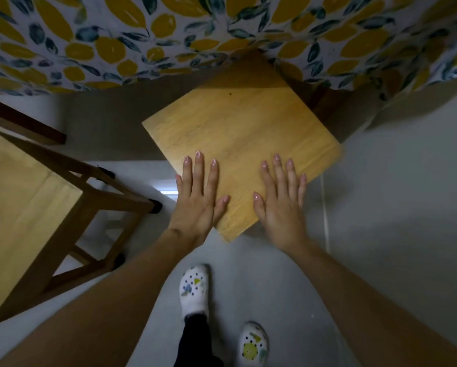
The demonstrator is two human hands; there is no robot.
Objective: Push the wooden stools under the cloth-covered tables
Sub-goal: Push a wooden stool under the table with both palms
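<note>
A wooden stool [238,128] with a square light seat stands turned like a diamond in the middle of the view. Its far corner is under the hanging edge of the lemon-print tablecloth [116,41] that covers the table across the top. My left hand [195,197] lies flat on the seat's near left edge, fingers spread. My right hand [283,200] lies flat on the near right edge, fingers spread too. Neither hand grips anything. A second wooden stool [23,207] stands at the left, out from the table, its legs and rungs showing.
The floor [394,207] is pale grey and bare to the right. My feet in white patterned clogs [195,290] stand just behind the stool. A dark wooden table leg [325,102] shows under the cloth at the right of the seat.
</note>
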